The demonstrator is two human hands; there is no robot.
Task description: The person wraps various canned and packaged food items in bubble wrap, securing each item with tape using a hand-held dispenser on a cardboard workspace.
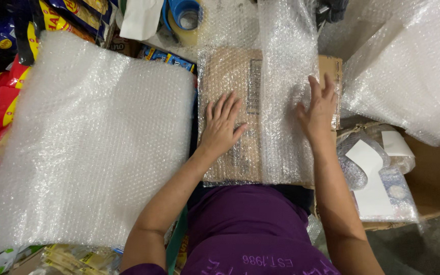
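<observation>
I see both hands flat and open: left hand [221, 127] on the cardboard box [230, 102], right hand [318, 109] pressing the bubble wrap [286, 61] lying lengthwise away from me.

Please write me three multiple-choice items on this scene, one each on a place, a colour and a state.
1. Where does the big stack of bubble wrap lie?
A. Left of the box
B. On top of the box
C. Right of the box

2. What colour is the tape holder at the top?
A. Red
B. Blue
C. Green

3. How does the left hand rest on the box?
A. Clenched in a fist
B. Flat, fingers spread
C. Pinching a corner

Answers:
1 A, the stack fills the space to the box's left.
2 B, its plastic frame is blue.
3 B, the palm lies flat on the wrapped cardboard, while the right hand presses the bubble wrap strip.
</observation>
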